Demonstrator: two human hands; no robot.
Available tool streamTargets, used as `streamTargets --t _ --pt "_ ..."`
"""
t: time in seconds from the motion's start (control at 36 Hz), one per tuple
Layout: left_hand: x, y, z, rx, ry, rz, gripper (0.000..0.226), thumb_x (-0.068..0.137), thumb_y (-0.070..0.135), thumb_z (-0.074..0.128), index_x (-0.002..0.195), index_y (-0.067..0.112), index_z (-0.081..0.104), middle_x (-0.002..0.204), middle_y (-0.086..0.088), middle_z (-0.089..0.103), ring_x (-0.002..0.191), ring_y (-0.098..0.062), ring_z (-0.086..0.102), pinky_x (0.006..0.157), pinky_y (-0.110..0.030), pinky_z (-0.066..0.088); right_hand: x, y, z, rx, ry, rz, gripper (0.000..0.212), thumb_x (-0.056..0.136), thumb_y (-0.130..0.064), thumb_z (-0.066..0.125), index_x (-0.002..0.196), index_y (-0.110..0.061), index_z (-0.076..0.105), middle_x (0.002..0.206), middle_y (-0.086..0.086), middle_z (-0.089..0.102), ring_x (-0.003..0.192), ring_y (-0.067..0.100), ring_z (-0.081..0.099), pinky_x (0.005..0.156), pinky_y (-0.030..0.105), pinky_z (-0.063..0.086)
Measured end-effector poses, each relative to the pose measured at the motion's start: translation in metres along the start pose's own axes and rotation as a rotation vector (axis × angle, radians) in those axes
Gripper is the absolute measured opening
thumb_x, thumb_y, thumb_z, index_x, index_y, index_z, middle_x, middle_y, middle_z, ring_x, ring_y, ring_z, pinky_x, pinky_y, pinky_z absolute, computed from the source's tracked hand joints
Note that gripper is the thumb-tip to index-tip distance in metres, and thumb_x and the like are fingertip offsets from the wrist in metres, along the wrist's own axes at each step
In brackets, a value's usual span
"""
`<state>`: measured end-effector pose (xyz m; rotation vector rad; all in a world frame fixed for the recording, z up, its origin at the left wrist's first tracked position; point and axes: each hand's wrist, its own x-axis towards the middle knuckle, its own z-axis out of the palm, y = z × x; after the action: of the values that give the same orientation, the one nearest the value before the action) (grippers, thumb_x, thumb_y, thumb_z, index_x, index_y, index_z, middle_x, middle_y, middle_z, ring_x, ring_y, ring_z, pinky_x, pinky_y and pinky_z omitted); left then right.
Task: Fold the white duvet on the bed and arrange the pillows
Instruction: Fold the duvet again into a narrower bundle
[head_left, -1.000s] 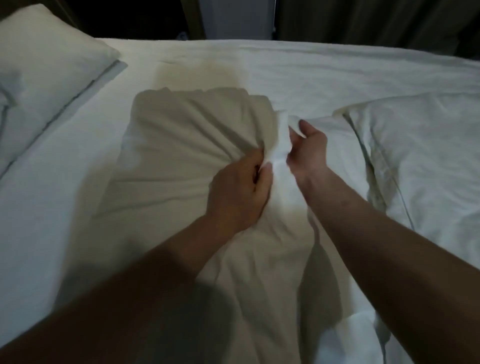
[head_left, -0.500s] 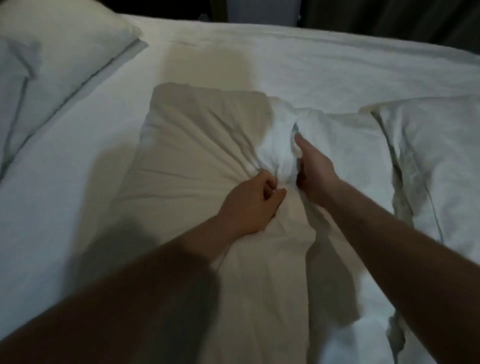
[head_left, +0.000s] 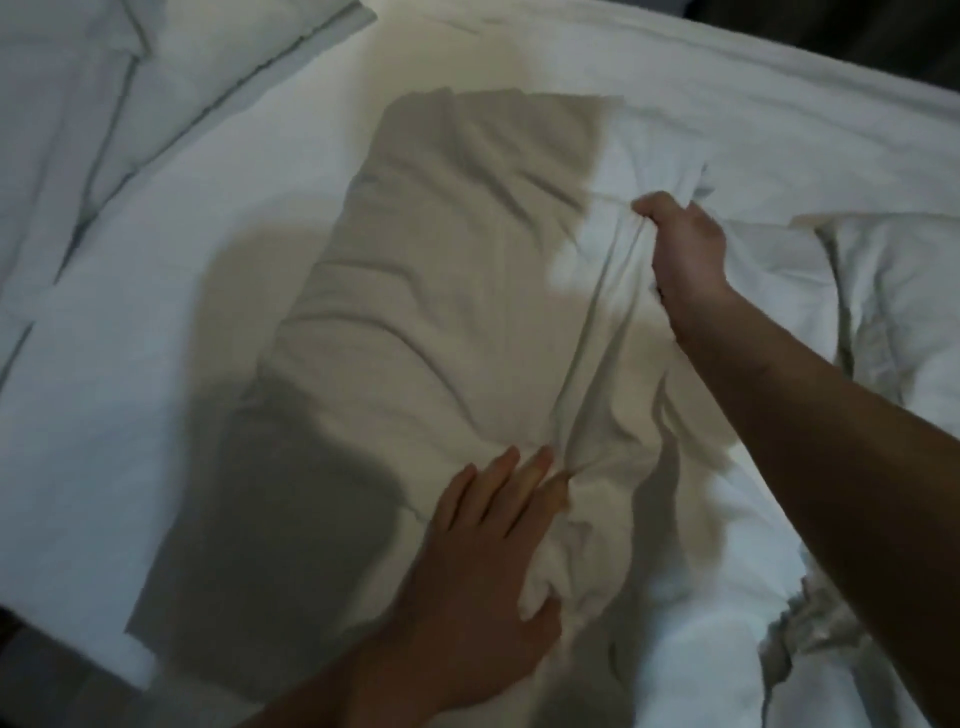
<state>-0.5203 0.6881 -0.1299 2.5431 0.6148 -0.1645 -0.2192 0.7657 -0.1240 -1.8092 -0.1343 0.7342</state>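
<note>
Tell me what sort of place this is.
Most likely a bedroom, perhaps a hotel room. A bed with a white sheet fills the view, piped white pillows lie at far left, and the left hand and right hand work a white pillow.

You've got a crumpled white fabric pillow (head_left: 457, 291) lying lengthwise mid-bed, half in shadow, creases running diagonally toward its right edge, where the cover is bunched into a ridge. A second white pillow with a stitched border (head_left: 130, 104) lies flat at top left. A third rumpled white pillow (head_left: 898, 301) sits at the right edge. The duvet can't be told apart from the sheet.
</note>
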Motion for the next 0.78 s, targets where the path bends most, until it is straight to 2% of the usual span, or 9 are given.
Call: streamTargets --t 0.08,0.14,0.25,0.33,0.39,0.53,0.64,0.72,0.78 --pt "0.005 0.006 0.019 0.066 -0.046 0.075 0.087 0.075 0.053 0.056 0.153 0.032 0.025 0.165 0.008 0.006 0.152 -0.019 0.006 0.118 -0.051 0.014 0.01 0.037 -0.023 -0.012 0.008 0.109 0.011 0.095 -0.021 0.055 0.103 -0.015 0.059 0.076 -0.004 0.059 0.066 0.005 0.059 0.047 0.008 0.04" --pt "0.009 0.003 0.032 0.095 -0.072 0.076 0.082 0.077 0.052 0.054 0.153 0.033 0.027 0.165 0.006 0.003 0.152 -0.02 0.002 0.118 -0.054 0.012 0.012 0.056 -0.027 0.057 0.039 0.207 0.009 0.098 -0.022 0.048 0.106 -0.018 0.047 0.076 -0.007 0.055 0.065 0.005 0.056 0.054 0.012 0.042" --pt "0.014 0.001 0.052 0.132 -0.105 0.078 0.082 0.077 0.049 0.054 0.153 0.032 0.027 0.166 0.003 -0.003 0.152 -0.024 -0.004 0.12 -0.054 0.007 -0.009 0.066 -0.021 -0.044 0.212 0.018 0.043 0.095 -0.041 0.051 0.135 -0.025 0.047 0.108 -0.004 0.062 0.087 0.011 0.059 0.082 0.028 0.048" --pt "0.016 -0.006 0.063 0.158 -0.11 0.102 0.079 0.081 0.049 0.05 0.154 0.03 0.025 0.165 0.002 -0.006 0.152 -0.026 -0.009 0.12 -0.056 0.005 -0.053 0.088 -0.021 -0.01 0.097 0.04 0.062 0.095 -0.058 0.047 0.148 -0.026 0.039 0.142 -0.009 0.049 0.126 0.008 0.047 0.108 0.026 0.034" --pt "0.02 -0.013 0.07 0.177 -0.136 0.108 0.079 0.083 0.051 0.048 0.155 0.03 0.023 0.165 0.0 -0.006 0.151 -0.027 -0.011 0.12 -0.056 0.004 -0.081 0.115 -0.022 0.039 0.028 0.175 0.075 0.086 -0.07 0.052 0.146 -0.026 0.044 0.145 -0.009 0.048 0.132 0.012 0.045 0.115 0.034 0.033" --pt "0.027 -0.017 0.085 0.184 -0.156 0.107 0.08 0.082 0.055 0.048 0.154 0.028 0.026 0.165 -0.003 0.002 0.151 -0.029 -0.009 0.119 -0.058 0.008 -0.103 0.138 -0.01 -0.064 0.029 0.183 0.045 0.105 -0.037 0.037 0.144 -0.016 0.046 0.139 -0.001 0.053 0.126 0.012 0.047 0.097 0.02 0.034" --pt "0.03 -0.018 0.087 0.188 -0.163 0.099 0.081 0.082 0.058 0.045 0.155 0.029 0.024 0.166 -0.002 0.0 0.151 -0.028 -0.012 0.119 -0.058 0.006 -0.099 0.127 -0.012 -0.067 -0.017 0.205 0.045 0.105 -0.035 0.037 0.142 -0.012 0.049 0.135 0.003 0.057 0.12 0.015 0.052 0.088 0.017 0.039" --pt "0.024 -0.016 0.074 0.148 -0.169 0.114 0.081 0.082 0.062 0.045 0.154 0.032 0.024 0.165 0.001 -0.006 0.15 -0.025 -0.016 0.119 -0.057 0.002 -0.106 0.119 -0.025 0.003 -0.063 0.194 0.041 0.104 -0.035 0.042 0.138 -0.015 0.053 0.118 -0.007 0.061 0.096 0.005 0.058 0.065 0.003 0.044" --pt "0.01 -0.01 0.055 0.062 -0.143 0.115 0.081 0.082 0.066 0.044 0.154 0.034 0.023 0.165 0.004 -0.007 0.15 -0.02 -0.016 0.12 -0.051 -0.003 -0.12 0.115 -0.038 -0.004 -0.082 0.17 0.032 0.103 -0.038 0.044 0.129 -0.025 0.057 0.101 -0.016 0.065 0.083 -0.005 0.058 0.065 0.005 0.045"
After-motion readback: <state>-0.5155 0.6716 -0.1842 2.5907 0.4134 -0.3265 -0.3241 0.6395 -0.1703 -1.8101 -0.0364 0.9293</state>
